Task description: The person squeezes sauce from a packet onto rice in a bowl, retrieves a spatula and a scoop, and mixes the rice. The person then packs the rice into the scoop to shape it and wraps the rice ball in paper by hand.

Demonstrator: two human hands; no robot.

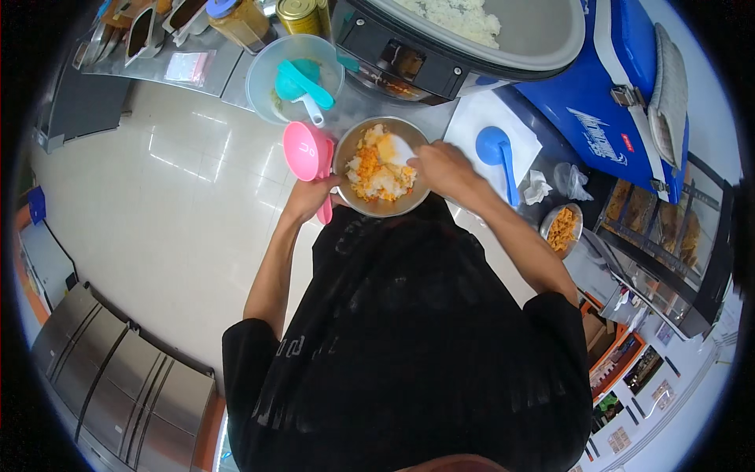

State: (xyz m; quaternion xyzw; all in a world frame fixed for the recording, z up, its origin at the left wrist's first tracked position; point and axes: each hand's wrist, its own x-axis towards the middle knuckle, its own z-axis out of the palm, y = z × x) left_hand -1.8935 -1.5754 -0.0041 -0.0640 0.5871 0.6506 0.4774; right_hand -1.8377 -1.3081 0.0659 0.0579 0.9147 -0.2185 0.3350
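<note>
A round metal bowl [382,207] holds white rice mixed with orange, crumbly food [370,164]. My right hand [443,168] grips a white rice paddle [396,148], its blade in the food. At the bowl's left rim is my left hand [312,197], which also holds a pink scoop [307,150] by its handle, outside the bowl. Behind, a clear plastic tub [255,79] contains a turquoise scoop [298,79] and a white handle. A blue scoop [494,147] lies on white paper [466,121] to the right.
A large rice cooker [424,71] with white rice stands at the counter's back. Beside it is a blue insulated bag [596,118]. A small metal bowl [545,227] of orange-brown food, crumpled tissue [537,187] and a clear plastic bag [571,180] sit right. Jar [242,23] and can [298,15] stand back left.
</note>
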